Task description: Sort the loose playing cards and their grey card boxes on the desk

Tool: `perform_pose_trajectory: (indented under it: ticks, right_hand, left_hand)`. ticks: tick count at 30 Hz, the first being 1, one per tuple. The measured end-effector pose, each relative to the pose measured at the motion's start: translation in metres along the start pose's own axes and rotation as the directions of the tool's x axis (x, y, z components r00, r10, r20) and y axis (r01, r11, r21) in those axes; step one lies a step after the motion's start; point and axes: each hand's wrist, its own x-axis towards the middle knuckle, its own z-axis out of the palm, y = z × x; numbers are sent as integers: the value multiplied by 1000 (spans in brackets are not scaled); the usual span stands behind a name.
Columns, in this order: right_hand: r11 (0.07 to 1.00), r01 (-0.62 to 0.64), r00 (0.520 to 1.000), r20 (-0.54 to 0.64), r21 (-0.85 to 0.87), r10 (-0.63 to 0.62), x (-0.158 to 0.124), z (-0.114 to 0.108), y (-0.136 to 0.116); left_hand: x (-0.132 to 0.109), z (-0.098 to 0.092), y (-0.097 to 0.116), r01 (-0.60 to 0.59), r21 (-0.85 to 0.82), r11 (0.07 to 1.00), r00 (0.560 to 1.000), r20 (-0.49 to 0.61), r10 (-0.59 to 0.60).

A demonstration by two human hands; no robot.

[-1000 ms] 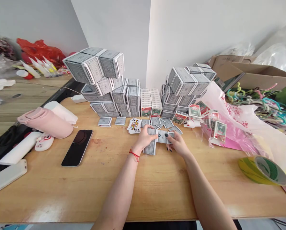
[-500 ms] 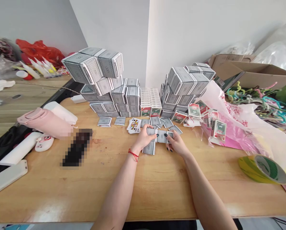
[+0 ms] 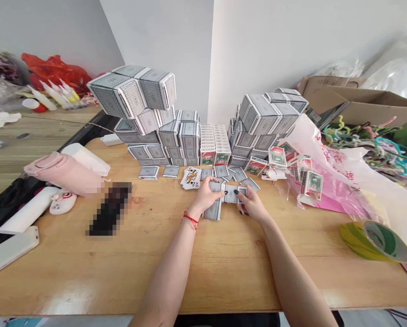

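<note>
Both my hands meet over a deck of grey-backed playing cards (image 3: 230, 194) lying on the wooden table (image 3: 203, 268). My left hand (image 3: 207, 196), with a red string at the wrist, is curled around the deck's left end. My right hand (image 3: 251, 203) pinches its right end. A second pile of grey-backed cards (image 3: 213, 210) lies just below my left hand. Face-up cards (image 3: 191, 177) lie a little to the left, and loose card piles (image 3: 229, 173) lie just beyond my hands.
Stacks of grey card boxes (image 3: 145, 113) rise at the back left and grey card boxes (image 3: 268, 122) at the back right. A pink pouch (image 3: 62, 173) and a blurred dark phone (image 3: 110, 209) lie left. A pink plastic bag (image 3: 329, 177) and a tape roll (image 3: 374, 240) lie right.
</note>
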Motion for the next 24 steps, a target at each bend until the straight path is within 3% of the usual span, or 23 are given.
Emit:
perform_pose_trajectory:
  ticks: [10,18,24]
  right_hand:
    - [998,-8,1000,18,55,7,2,1,1]
    - [998,18,1000,-16,54,-17,4,3,4]
    - [997,17,996,-91,71,-11,3,8,6]
  left_hand:
    - [0,-1,1,1,7,1000,1000,27,-2]
    - [1,-1,-6,-16,48,999,1000,-17,17]
    - [0,4,-1,76,-52,996,997,19,-75]
